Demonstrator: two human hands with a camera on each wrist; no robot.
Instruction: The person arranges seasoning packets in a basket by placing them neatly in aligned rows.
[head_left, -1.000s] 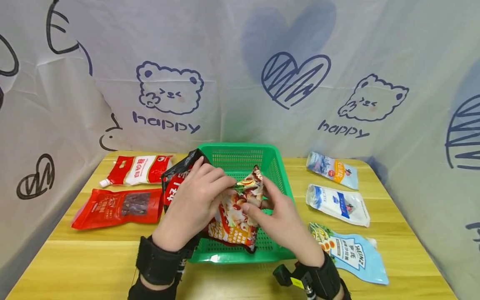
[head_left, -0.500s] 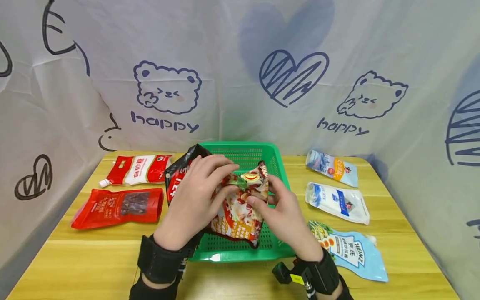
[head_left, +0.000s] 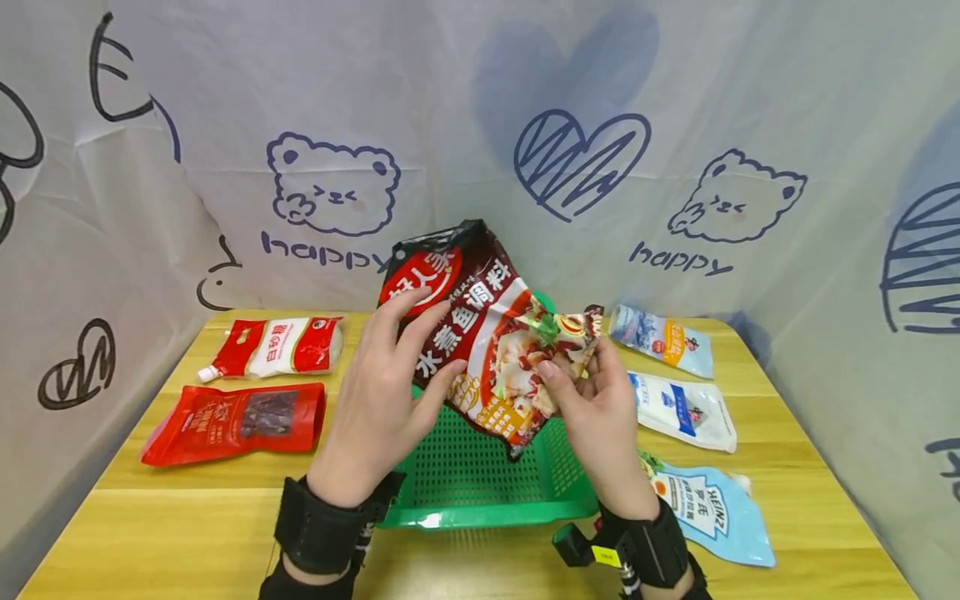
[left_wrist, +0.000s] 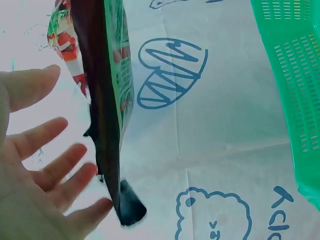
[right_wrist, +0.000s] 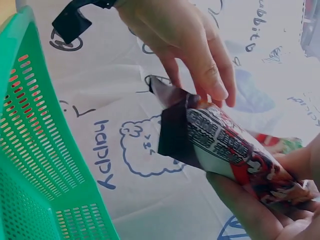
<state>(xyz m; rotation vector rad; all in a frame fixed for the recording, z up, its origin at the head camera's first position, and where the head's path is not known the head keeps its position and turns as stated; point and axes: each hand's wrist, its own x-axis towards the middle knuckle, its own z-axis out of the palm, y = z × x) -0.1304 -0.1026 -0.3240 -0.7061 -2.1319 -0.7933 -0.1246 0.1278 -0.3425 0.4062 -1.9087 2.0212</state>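
Note:
A dark red and black fish seasoning packet is raised and tilted above the green basket. My right hand grips the packet's lower right corner, thumb on the printed front and fingers behind. My left hand is beside the packet's left edge with its fingers spread. In the left wrist view the left hand has its fingers apart, and the packet is seen edge-on beside the fingertips. From the right wrist, the packet shows its underside, with the fingers of my right hand beneath it.
On the left of the table lie a red-and-white sugar bag and a red pouch. Along the right are a light blue pouch, a white pouch and a blue Heinz pouch. A printed cloth hangs behind.
The seasoning packet has risen out of the basket and moved up and right, with its front now in fuller view. My right hand moved right with it; the left hand's fingers have spread.

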